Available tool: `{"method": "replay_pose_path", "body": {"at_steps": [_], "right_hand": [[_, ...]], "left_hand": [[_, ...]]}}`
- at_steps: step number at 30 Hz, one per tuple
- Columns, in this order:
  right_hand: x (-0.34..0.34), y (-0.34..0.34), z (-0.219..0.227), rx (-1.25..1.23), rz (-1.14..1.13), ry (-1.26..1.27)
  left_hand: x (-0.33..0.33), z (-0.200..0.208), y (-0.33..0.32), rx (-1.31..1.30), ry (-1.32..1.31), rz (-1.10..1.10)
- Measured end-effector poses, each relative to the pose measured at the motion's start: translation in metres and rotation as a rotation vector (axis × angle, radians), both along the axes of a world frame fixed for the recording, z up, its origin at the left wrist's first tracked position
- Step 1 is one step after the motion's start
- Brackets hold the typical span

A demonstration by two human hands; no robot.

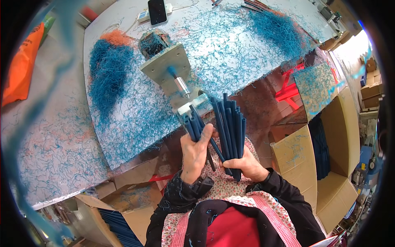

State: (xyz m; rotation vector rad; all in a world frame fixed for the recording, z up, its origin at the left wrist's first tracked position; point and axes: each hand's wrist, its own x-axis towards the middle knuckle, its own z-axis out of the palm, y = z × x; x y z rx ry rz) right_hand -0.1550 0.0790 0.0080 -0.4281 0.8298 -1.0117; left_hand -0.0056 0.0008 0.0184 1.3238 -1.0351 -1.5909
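My left hand (191,157) is closed round a few dark blue rods (195,126), their upper ends pointing at a small bench machine. In my right hand (251,165) is a thicker bundle of dark blue rods (233,127), gripped near its lower end and held upright. One rod slants between the two hands, its lower end by my right thumb. Just beyond the left rods is the machine's pale block (191,103). Past it come a shiny metal spindle (182,87) and a grey metal plate (177,59). Whether the rods are hollow I cannot tell.
Blue shavings litter the white table (135,142), with heaps at left (108,74) and far right (279,35). A phone (157,11) lies at the back. Open cardboard boxes (294,158) holding dark blue rods (319,144) stand right and lower left. An orange bag (25,66) is far left.
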Motion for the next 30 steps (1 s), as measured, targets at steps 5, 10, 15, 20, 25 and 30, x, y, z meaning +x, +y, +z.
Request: {"method": "replay_pose_path", "body": {"at_steps": [5, 10, 15, 20, 25, 30], "right_hand": [[-0.004, 0.009, -0.015, -0.073, 0.056, 0.222], [0.002, 0.01, -0.021, -0.179, 0.026, 0.16], [0.004, 0.012, -0.021, -0.205, 0.037, 0.162], [0.004, 0.012, -0.02, -0.198, 0.076, 0.357], [0.0, 0.01, -0.014, -0.204, 0.081, 0.377], [0.003, 0.009, -0.011, -0.035, 0.018, 0.116]], "left_hand": [[0.003, -0.009, 0.021, -0.283, -0.121, -0.027], [-0.005, 0.0, 0.031, -0.63, -0.269, -0.015], [-0.004, -0.002, 0.035, -0.63, -0.3, -0.026], [-0.005, -0.005, 0.029, -0.376, -0.002, 0.031], [-0.002, 0.003, 0.024, -0.173, 0.104, -0.008], [0.003, 0.002, 0.004, 0.096, 0.08, -0.033]]}}
